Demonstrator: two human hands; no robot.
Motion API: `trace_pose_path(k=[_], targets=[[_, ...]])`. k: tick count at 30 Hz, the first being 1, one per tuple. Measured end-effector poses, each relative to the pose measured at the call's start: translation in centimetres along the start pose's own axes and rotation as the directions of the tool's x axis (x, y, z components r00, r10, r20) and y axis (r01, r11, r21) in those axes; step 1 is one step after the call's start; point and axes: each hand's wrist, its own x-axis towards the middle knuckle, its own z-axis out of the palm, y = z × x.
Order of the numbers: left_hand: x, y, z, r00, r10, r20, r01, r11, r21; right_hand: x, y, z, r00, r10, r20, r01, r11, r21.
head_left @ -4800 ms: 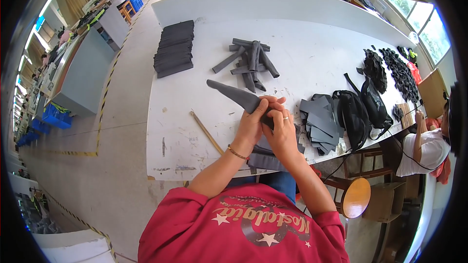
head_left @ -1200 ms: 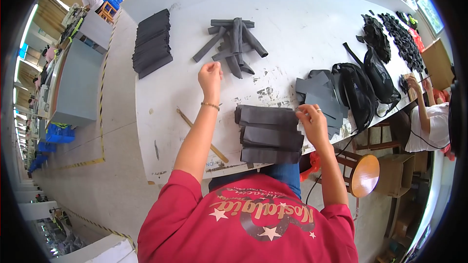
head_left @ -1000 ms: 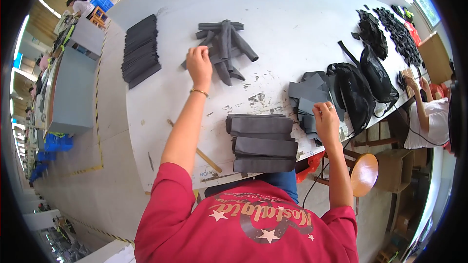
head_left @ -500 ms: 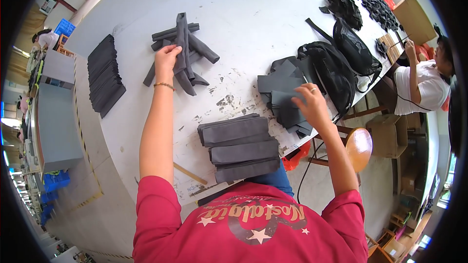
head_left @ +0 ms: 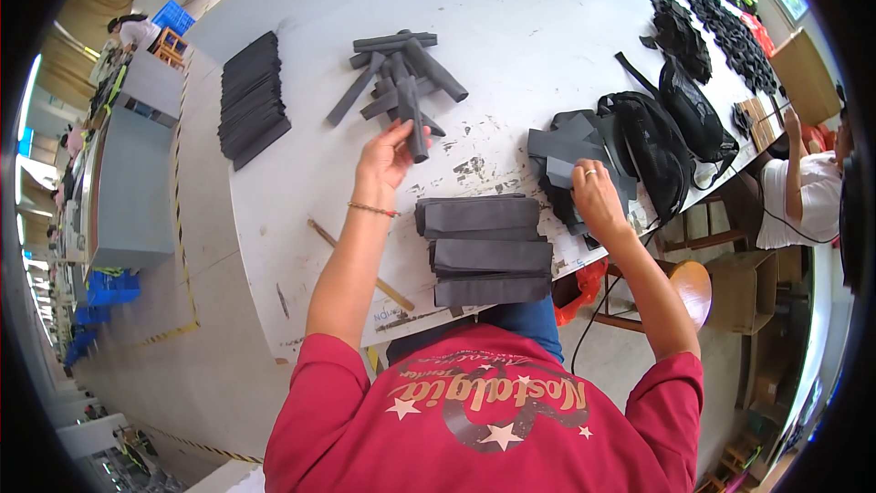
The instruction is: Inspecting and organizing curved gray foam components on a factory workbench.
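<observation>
My left hand (head_left: 387,157) is closed round the near end of a dark grey folded fabric strip (head_left: 408,114), which points away from me. Beyond it lies a crisscross pile of similar strips (head_left: 436,71). To the right, my right hand (head_left: 598,192) pinches a flat grey fabric piece (head_left: 558,171) at the loose pile of dark fabric pieces (head_left: 573,139). Between my forearms, near the table edge, folded grey strips (head_left: 488,254) sit in stacked rows.
A long row of dark strips (head_left: 254,102) lies at the table's left. Black backpacks (head_left: 643,151) rest by the right edge, with heaps of black pieces (head_left: 680,36) beyond. A wooden ruler-like stick (head_left: 388,290) lies near my left forearm. A person (head_left: 803,187) sits at right.
My left hand has drawn nearer to me and lower, holding a strip by its near end. The right hand's fingers have closed on a fabric piece. The whole view has shifted rightward.
</observation>
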Motion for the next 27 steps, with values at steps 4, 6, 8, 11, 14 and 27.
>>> trace_pose_path(k=[4, 6, 8, 11, 14, 27], targets=[[-3.2, -0.8, 1.5, 0.995, -0.03, 0.091, 0.041, 0.991, -0.128, 1.0, -0.7, -1.9, 0.949, 0.233, 0.213, -0.296, 0.891, 0.344], [-4.7, -1.0, 2.1, 0.995, -0.026, 0.098, 0.042, 0.986, -0.163, 1.9, -3.1, -4.3, 0.966, 0.222, 0.134, -0.259, 0.852, 0.456], [-5.8, -1.3, 2.7, 0.995, -0.025, 0.094, 0.041, 0.984, -0.174, 2.5, -6.0, -5.6, 0.975, 0.213, 0.068, -0.212, 0.779, 0.59], [-7.3, -1.7, 3.6, 0.983, 0.019, 0.18, 0.005, 0.991, -0.133, 2.5, -9.4, -7.4, 0.993, 0.096, -0.062, -0.034, 0.767, 0.641], [-8.6, -1.5, 4.2, 0.984, 0.046, 0.173, -0.027, 0.993, -0.111, 2.5, -11.3, -8.6, 0.994, 0.082, -0.077, -0.011, 0.75, 0.661], [-11.6, -1.7, 5.8, 0.962, 0.038, 0.271, -0.011, 0.995, -0.099, 4.2, -13.7, -9.2, 0.922, 0.264, -0.283, -0.047, 0.802, 0.596]])
